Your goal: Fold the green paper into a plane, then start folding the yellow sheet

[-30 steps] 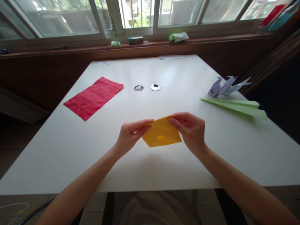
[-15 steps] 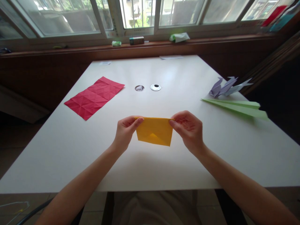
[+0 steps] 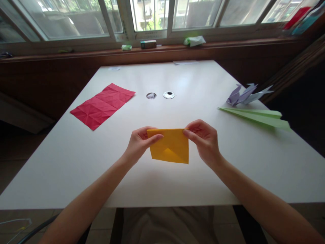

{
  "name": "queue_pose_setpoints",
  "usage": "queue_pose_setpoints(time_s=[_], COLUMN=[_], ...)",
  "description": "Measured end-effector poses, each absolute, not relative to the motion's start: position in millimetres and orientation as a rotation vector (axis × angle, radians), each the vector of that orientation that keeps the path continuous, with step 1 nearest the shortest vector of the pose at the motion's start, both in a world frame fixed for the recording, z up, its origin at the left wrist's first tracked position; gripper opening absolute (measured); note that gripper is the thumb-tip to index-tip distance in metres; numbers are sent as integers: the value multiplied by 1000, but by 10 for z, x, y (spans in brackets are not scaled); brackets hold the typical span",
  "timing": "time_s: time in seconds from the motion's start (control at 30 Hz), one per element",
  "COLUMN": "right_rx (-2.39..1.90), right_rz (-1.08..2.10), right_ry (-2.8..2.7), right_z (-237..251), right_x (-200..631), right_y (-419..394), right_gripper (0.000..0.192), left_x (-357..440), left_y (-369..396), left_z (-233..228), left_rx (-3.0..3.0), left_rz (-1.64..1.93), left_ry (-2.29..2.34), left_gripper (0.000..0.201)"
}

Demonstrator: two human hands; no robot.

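A folded sheet of yellow paper is held up above the white table between both hands, its folded layers showing along the top edge. My left hand pinches its upper left part, the thumb lying across the front and the fingers behind. At the upper right corner my right hand grips it between thumb and fingers. The paper's lower edge hangs free, and a small lighter triangle shows near its middle. What the fingers do behind the sheet is hidden.
Creased red paper lies on the white table at left. Two round stickers are ahead. At right are a green paper plane and purple folded paper figures. Small packets and a box line the windowsill.
My left thumb has slid inward over the yellow paper. The sheet has shifted slightly right and tilted, so more of its front shows. My right hand keeps its grip.
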State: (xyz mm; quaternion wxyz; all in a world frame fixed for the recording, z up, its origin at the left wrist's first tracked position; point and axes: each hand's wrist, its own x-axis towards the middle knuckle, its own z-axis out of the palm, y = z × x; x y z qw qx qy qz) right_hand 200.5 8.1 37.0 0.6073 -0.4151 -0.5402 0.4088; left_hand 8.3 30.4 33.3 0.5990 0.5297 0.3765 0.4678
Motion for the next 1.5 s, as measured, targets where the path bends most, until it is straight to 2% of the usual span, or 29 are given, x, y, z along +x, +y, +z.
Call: queue_pose_setpoints(time_s=[0.13,0.4,0.5,0.67,0.77,0.97,1.5], right_rx=[-979,-1105,-1146,-1175,-1244,-1260,-1145], right_rz=[915,954,994,1182,1153,1184,1183], right_ry=[-1277,-1406,-1420,-1490,-1533,-1569,-1467], right_z=[362,384,378,382,388,363,336], right_x=[1998,1967,1977,2005,2015,2000,2011], right_y=[65,52,86,132,134,111,148], right_gripper=[8,11,13,31,25,18,19], left_x=[75,62,75,82,81,82,62], left_y=[303,266,260,268,276,277,313], left_z=[385,362,328,331,342,350,323], left_rx=[1294,1481,1519,1496,1508,1499,1343], left_rz=[988,530,580,848,951,797,916], left_ry=[958,840,899,1045,1085,997,1033], left_gripper=[18,25,28,28,26,23,29])
